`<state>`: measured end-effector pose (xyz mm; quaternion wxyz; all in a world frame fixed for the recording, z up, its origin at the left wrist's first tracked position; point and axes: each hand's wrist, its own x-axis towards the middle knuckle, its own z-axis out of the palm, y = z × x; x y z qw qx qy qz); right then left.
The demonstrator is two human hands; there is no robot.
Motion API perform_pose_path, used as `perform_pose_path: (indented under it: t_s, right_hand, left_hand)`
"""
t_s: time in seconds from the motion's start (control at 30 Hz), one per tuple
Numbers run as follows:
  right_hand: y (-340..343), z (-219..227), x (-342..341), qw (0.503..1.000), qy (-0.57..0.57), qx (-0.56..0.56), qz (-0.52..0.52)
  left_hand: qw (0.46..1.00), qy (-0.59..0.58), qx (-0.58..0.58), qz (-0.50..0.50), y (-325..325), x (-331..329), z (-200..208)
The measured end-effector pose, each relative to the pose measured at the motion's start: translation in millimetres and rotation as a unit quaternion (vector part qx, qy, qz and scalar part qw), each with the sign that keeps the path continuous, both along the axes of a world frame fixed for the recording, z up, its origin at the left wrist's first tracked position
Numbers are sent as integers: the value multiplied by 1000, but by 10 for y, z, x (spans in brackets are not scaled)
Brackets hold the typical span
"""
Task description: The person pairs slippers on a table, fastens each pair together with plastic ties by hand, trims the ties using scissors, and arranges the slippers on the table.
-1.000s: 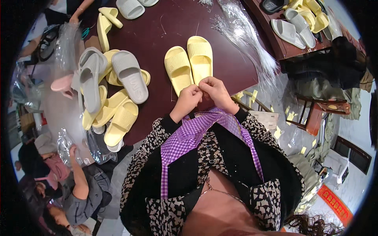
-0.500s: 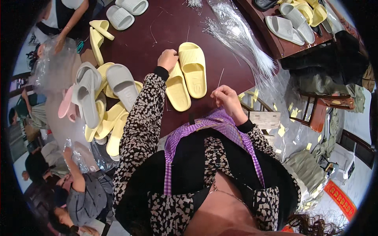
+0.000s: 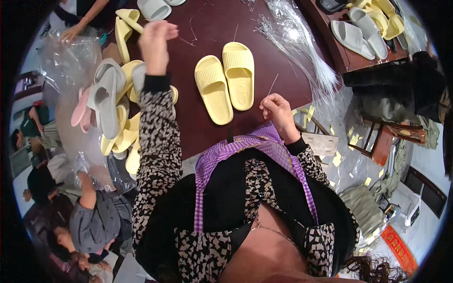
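A pair of yellow slide slippers lies side by side on the dark red table [image 3: 198, 141]: the left slipper [image 3: 214, 92] and the right slipper [image 3: 239, 70], toes pointing away from me. My left hand [image 3: 156, 45] is raised to the left of them, slightly blurred, its fingers loosely apart with nothing in them. It partly covers another yellow slipper [image 3: 128, 18] at the far left. Just right of the pair, my right hand [image 3: 277, 112] is closed in a pinch on a thin clear plastic tie [image 3: 273, 84], which sticks up from the fingertips.
Grey, yellow and pink slippers [image 3: 106, 104] are heaped at the left beside clear plastic bags [image 3: 66, 66]. A bundle of clear plastic ties [image 3: 302, 56] lies at the far right. Another table [image 3: 349, 63] with slippers stands beyond it. Another person's hand [image 3: 73, 32] is at the far left.
My left hand has let go of the left yellow slipper and moved away to the left and up. My right hand keeps its pinch on the tie.
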<state>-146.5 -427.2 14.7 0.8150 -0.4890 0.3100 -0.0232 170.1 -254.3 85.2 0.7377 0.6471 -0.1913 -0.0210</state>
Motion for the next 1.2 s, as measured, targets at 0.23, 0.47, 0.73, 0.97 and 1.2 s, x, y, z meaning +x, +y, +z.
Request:
perform_pose_path:
  t_s: [0.23, 0.47, 0.73, 0.97, 1.2]
  right_hand:
    - [155, 65, 174, 998, -54, 14, 2]
    - [143, 349, 360, 983, -172, 27, -48]
    - [250, 634, 619, 955, -281, 89, -25]
    - [382, 494, 687, 958, -267, 94, -42]
    - [277, 553, 683, 950, -291, 87, -75]
  left_hand:
    - [968, -160, 68, 180, 1383, -1011, 1210]
    - [921, 178, 343, -49, 1988, -1963, 390]
    - [643, 74, 726, -234, 2908, -2982, -1296]
    - [955, -9, 285, -78, 1531, -2223, -420]
    - [891, 340, 2, -302, 536, -2128, -230]
